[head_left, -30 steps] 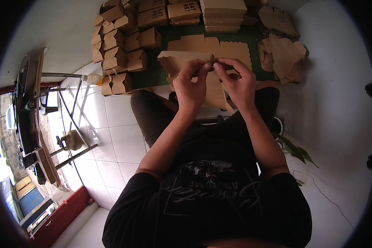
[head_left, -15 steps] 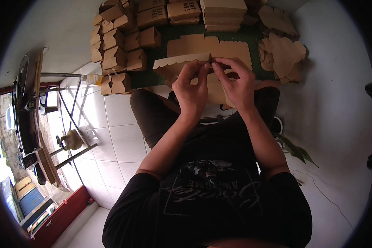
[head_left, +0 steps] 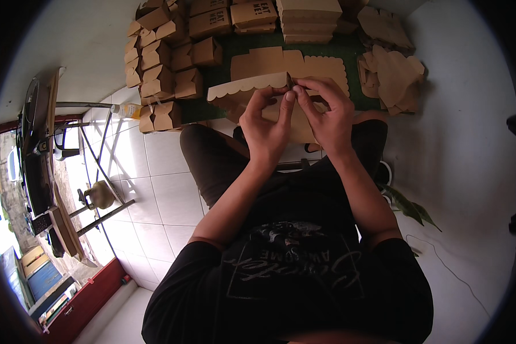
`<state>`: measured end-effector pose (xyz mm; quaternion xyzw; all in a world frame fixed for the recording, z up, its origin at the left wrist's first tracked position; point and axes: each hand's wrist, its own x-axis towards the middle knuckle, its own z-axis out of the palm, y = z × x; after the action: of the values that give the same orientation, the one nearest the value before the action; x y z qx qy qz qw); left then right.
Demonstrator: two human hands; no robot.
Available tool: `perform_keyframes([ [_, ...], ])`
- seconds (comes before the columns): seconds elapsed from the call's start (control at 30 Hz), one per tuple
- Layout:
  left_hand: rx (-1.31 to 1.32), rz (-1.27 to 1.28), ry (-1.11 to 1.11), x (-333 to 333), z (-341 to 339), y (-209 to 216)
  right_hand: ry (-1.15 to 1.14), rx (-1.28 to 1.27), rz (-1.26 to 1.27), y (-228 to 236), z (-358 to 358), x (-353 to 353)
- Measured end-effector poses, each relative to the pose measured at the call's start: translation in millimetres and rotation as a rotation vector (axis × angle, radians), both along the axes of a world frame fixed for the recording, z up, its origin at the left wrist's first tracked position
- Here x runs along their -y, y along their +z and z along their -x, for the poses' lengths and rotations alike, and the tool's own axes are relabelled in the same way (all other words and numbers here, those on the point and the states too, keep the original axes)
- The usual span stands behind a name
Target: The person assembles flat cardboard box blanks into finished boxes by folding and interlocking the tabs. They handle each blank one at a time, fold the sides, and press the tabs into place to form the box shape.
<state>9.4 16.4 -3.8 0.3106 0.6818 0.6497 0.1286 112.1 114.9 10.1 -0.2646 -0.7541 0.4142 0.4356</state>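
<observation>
A partly folded brown cardboard box (head_left: 249, 83) with a scalloped edge is between my hands, one side standing up toward the left. My left hand (head_left: 268, 123) pinches the box near its corner, thumb against fingers. Close beside it, my right hand (head_left: 328, 114) pinches the same corner, its thumb tip almost touching the left thumb. The small flap at the fingertips is mostly hidden. Behind the hands lies a flat stretch of brown cardboard (head_left: 269, 60), also with scalloped edges; whether it belongs to the same piece I cannot tell.
Several small folded boxes (head_left: 156, 80) are piled at the left of the green table surface (head_left: 223, 60). Larger boxes (head_left: 308, 23) are stacked at the back. Flat cardboard pieces (head_left: 393, 80) lie at the right. A bottle with yellow contents (head_left: 129, 110) is by the left edge.
The raised scalloped side has shifted slightly left and tilted more. My left thumb has straightened a little at the corner; both hands stay in nearly the same place.
</observation>
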Motion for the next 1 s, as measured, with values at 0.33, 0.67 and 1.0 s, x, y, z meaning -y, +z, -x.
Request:
perform_keyframes([
  [0.33,0.012,-0.049,0.053,-1.8,-8.1,-7.6,-0.031,0.008,0.032,0.0,2.2,5.7],
  [0.67,0.015,-0.005,0.101,-2.2,-13.9,4.0,-0.016,0.021,-0.002,0.9,4.1,5.0],
  [1.0,-0.045,0.003,0.123,-4.5,-13.1,-2.5,0.006,0.015,-0.032,2.7,5.4,5.0],
])
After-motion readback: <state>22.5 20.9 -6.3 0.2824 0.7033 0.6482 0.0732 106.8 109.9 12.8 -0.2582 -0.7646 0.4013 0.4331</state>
